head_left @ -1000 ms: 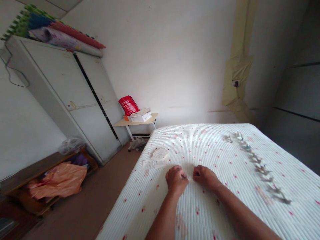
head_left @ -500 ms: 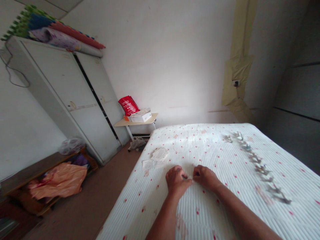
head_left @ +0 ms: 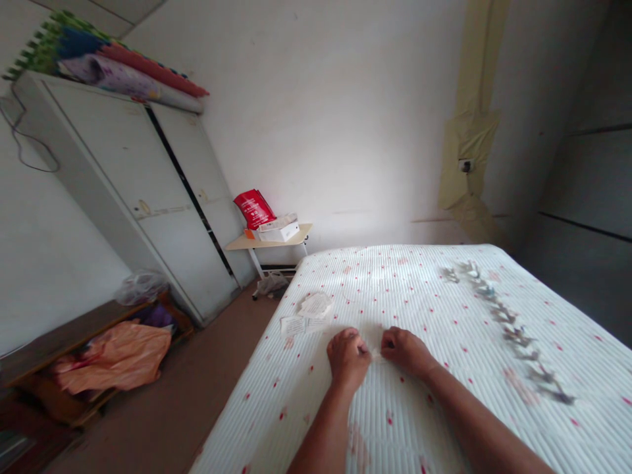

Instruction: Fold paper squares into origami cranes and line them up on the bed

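White quilted mattress (head_left: 444, 395) with red dots, bare room. Your left hand (head_left: 348, 355) and right hand (head_left: 405, 349) rest knuckles-up on it, close together, fingers curled, both pinching a small white paper piece (head_left: 376, 354) between them. More paper slips (head_left: 309, 313) lie just beyond your left hand.

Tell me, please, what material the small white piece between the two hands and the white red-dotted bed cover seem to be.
Small white piece: probably thin paper, matte; mostly hidden by left hand and right hand. White red-dotted bed cover: apparently quilted fabric, matte, with stitched ridges.
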### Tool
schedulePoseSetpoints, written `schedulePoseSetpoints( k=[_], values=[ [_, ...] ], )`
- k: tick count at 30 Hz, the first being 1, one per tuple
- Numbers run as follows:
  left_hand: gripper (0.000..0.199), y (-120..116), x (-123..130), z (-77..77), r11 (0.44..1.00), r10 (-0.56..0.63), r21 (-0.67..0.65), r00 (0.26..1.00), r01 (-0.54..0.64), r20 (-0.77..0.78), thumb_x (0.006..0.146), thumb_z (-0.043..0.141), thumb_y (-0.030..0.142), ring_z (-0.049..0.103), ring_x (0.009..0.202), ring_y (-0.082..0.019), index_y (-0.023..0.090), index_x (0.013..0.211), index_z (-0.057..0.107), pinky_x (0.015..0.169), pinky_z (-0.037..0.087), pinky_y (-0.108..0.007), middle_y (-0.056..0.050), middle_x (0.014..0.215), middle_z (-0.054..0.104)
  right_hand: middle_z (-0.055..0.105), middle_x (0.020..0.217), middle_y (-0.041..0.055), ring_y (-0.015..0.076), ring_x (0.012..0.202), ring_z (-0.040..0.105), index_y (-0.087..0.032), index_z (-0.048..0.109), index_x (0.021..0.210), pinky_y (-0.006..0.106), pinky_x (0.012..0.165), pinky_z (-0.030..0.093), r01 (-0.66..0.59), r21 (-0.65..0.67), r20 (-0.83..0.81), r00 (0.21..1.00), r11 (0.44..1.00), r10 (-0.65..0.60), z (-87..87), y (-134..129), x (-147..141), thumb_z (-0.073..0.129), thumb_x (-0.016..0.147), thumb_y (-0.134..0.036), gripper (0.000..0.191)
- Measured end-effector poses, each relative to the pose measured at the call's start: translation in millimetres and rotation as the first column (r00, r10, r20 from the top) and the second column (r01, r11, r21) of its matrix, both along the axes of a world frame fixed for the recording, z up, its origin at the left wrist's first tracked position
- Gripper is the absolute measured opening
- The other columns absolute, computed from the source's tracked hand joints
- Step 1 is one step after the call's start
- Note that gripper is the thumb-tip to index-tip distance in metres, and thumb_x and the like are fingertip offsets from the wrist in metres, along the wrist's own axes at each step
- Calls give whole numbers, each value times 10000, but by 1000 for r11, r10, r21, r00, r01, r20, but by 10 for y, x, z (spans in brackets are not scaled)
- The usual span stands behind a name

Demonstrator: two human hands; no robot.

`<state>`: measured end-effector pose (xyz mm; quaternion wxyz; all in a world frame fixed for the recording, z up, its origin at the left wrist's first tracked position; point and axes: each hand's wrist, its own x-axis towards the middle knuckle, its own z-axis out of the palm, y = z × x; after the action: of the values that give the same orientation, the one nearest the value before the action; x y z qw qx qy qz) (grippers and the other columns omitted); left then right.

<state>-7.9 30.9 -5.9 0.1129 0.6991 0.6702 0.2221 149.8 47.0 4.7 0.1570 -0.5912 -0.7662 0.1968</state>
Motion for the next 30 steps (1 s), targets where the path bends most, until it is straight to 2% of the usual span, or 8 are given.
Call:
schedulePoseSetpoints(
  k=[8,11,14,18,22,26,30],
  values=[
    [133,2,7,3,1000,8,-17,1000,-8,3,720,549,172,478,1111,-135,266,735,642,977,297,-287,44,1152,586,623,771,25,117,697,547,-166,636,691,195,598,326,-12,6,-13,1000,1000,12,-2,0,3,514,691,-133,126],
    [49,-12,20,22,1000,11,-8,1000,-11,4,703,601,279,478,1109,-157,258,729,637,981,295,-299,26,1138,587,625,770,26,118,693,546,-167,639,692,197,594,323,-6,12,-8,1000,1000,6,-10,4,1,516,691,-138,127],
    [143,-22,23,27,1000,-9,11,1000,9,1,637,669,358,484,1097,-172,250,723,630,970,307,-305,19,1121,586,623,768,24,117,688,542,-170,640,693,197,590,317,-3,10,-10,1000,1000,3,-16,6,1,521,690,-149,121],
    [44,-21,12,11,1000,-1,15,1000,1,-4,678,616,246,484,1099,-151,255,717,633,970,306,-284,39,1117,590,621,759,24,116,681,540,-168,636,682,197,585,314,-6,11,-23,1000,1000,6,-25,8,9,513,679,-140,126],
    [163,-21,0,4,1000,-6,-2,1000,6,11,688,542,144,471,1116,-155,261,735,646,990,288,-300,40,1143,584,615,742,23,121,677,537,-165,632,697,204,595,329,-43,26,-55,997,999,45,-48,23,37,496,686,-146,138],
    [177,-41,-6,19,1000,-29,-6,1000,29,11,679,546,159,459,1125,-167,265,770,655,997,277,-311,36,1146,577,612,788,22,129,707,537,-168,634,776,207,631,358,-94,6,-72,993,996,94,-44,27,66,536,671,-174,143],
    [151,-63,-1,21,998,-55,17,998,55,5,673,583,239,452,1128,-186,288,793,660,993,270,-326,35,1142,567,610,866,35,143,768,549,-173,640,840,215,675,377,-96,-34,-66,993,995,94,-5,0,72,575,654,-191,198]
  ],
)
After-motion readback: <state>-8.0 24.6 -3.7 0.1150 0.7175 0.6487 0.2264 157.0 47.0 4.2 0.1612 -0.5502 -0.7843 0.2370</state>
